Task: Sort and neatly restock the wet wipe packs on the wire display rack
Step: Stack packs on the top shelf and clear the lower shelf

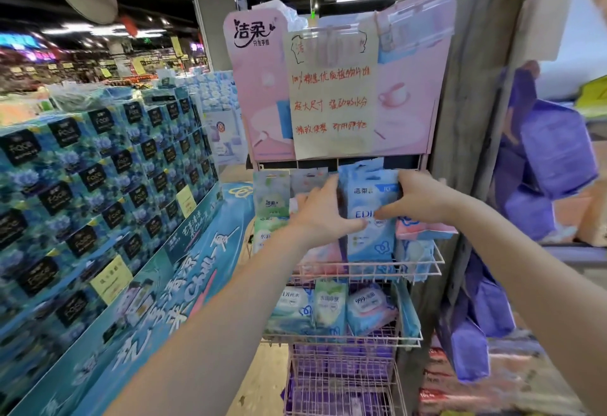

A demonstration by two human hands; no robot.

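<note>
On top wire basket (pixel 437 261), both hands gripping blue pack (pixel 369 228), pink pack (pixel 423 228) beside

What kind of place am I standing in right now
Most likely a supermarket or large shop. A pink wire display rack holds wet wipe packs under a handwritten sign, boxed goods are stacked in a promotional pile at left, and more lit aisles stretch behind.
</note>
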